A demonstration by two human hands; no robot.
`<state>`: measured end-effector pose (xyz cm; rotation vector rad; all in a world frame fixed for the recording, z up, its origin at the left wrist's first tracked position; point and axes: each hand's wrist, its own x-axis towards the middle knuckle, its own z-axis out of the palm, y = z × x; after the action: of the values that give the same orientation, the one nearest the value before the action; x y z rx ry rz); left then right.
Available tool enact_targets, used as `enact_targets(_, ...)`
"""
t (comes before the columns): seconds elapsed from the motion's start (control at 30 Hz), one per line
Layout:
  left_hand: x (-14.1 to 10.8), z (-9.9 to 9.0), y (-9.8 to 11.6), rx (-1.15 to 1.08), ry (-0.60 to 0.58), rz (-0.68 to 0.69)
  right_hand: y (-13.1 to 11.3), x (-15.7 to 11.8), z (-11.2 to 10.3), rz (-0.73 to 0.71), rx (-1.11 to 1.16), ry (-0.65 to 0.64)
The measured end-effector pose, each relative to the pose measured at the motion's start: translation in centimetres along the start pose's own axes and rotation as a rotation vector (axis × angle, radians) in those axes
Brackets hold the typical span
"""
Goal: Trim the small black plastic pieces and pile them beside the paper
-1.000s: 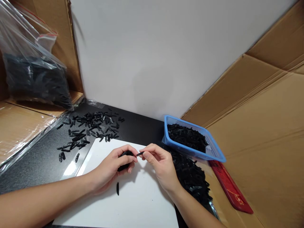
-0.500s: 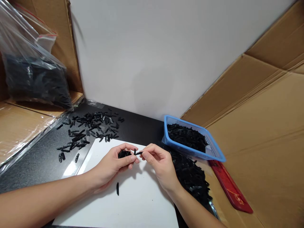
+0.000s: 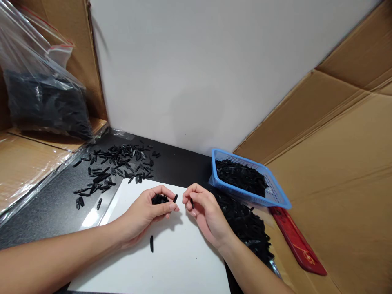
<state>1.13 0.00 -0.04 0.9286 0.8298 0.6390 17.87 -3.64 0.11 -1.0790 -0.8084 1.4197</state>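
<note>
My left hand (image 3: pixel 154 210) is closed around a small bunch of thin black pieces (image 3: pixel 159 199), with one single black piece (image 3: pixel 175 198) sticking up between thumb and fingertip. Just to the right, my right hand (image 3: pixel 203 210) is curled with a short black piece (image 3: pixel 192 203) held at its fingers. A small gap separates the two hands. Both are above a white board (image 3: pixel 183 261), where one loose black piece (image 3: pixel 151 243) lies below my left hand. The exact kind of the dark pieces cannot be made out.
Many black pieces (image 3: pixel 119 159) are scattered on the dark tabletop behind the board. At right, a blue basket (image 3: pixel 281 194) holds more, above a large dark heap (image 3: pixel 248 228). A red-handled object (image 3: pixel 298 243) lies on cardboard. A clear bag (image 3: pixel 45 102) of black material stands at left.
My right hand has drawn slightly away from my left hand, and its fingers have curled in with the black piece. My left hand has barely moved.
</note>
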Motion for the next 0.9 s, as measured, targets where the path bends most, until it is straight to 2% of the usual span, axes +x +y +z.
enact_targets(0.23, -0.12, 0.17, 0.0, 0.064, -0.041, 0.003, 0.53, -0.1, 0.44, -0.11, -0.302, 0.017)
enact_targets(0.33, -0.23, 0.28, 0.15, 0.02, -0.06, -0.02, 0.38, -0.19, 0.49, -0.069, -0.231, 0.046)
enact_targets(0.5, -0.38, 0.26, 0.29, -0.178, -0.106, -0.075, 0.09, -0.11, 0.29, 0.032, -0.038, 0.062)
enact_targets(0.67, -0.13, 0.24, 0.25, -0.118, -0.072, -0.074, 0.22, 0.1, -0.09, 0.087, 0.127, -0.032)
enact_targets(0.9, -0.11, 0.15, 0.26, -0.068, -0.03, -0.036, 0.33, 0.13, -0.19, 0.096, 0.204, -0.074)
